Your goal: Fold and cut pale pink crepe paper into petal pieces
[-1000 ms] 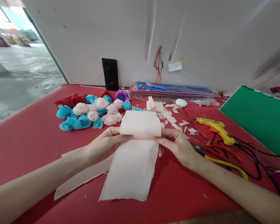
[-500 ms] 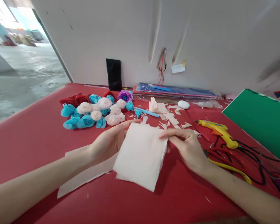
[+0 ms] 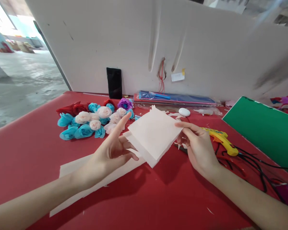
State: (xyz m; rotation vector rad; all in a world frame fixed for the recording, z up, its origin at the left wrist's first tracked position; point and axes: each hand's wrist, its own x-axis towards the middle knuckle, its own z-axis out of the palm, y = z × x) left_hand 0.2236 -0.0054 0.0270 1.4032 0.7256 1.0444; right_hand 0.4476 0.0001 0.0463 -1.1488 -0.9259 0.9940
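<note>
A small stack of square pale paper sheets [image 3: 156, 132] hangs above the table, turned so that one corner points down. My right hand [image 3: 198, 147] pinches the stack at its right corner between thumb and fingers. On the other side, my left hand [image 3: 115, 153] is open, its index finger stretched up and the rest apart, close to the stack's left edge. Whether its fingertips touch the paper I cannot tell. Under my left forearm lies a long pale paper strip [image 3: 64, 195] on the red table. A dark pointed tool tip [image 3: 181, 148] shows below my right hand, the rest hidden.
Blue, pale pink, red and purple paper flowers [image 3: 94, 124] lie at the left back. A yellow glue gun [image 3: 222, 140] with black cables and a green board [image 3: 261, 134] are on the right. A black phone [image 3: 114, 83] leans against the wall.
The stack has been turned so a corner points down, and it sits higher. My left hand has come from behind it to its left side, fingers spread. The view has shifted slightly.
</note>
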